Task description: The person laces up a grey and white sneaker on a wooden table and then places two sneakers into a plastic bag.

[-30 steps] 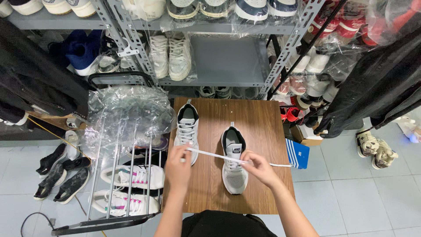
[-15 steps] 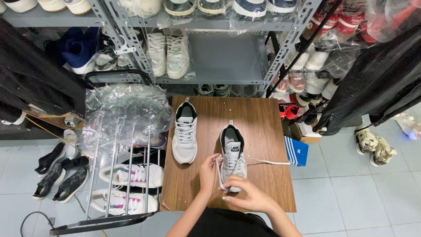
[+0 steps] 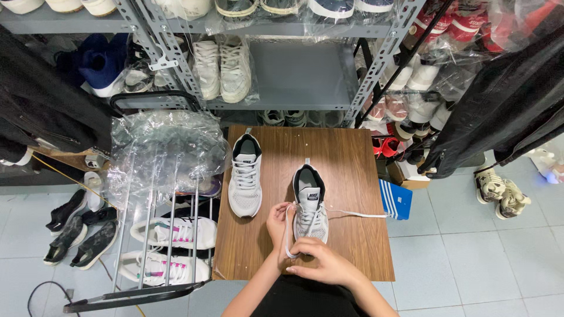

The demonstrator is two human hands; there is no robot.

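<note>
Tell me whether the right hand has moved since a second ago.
Yes. The right hand came down from beside the shoe toward the table's near edge, now covering the toe.

Plastic sheet (image 3: 167, 147) drapes a wire rack (image 3: 158, 235) beside shelving (image 3: 294, 70).

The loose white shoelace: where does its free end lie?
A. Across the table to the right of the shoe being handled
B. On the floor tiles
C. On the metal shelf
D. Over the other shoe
A: the shoelace runs rightward from the near shoe over the wooden table, towards its right edge.
</note>
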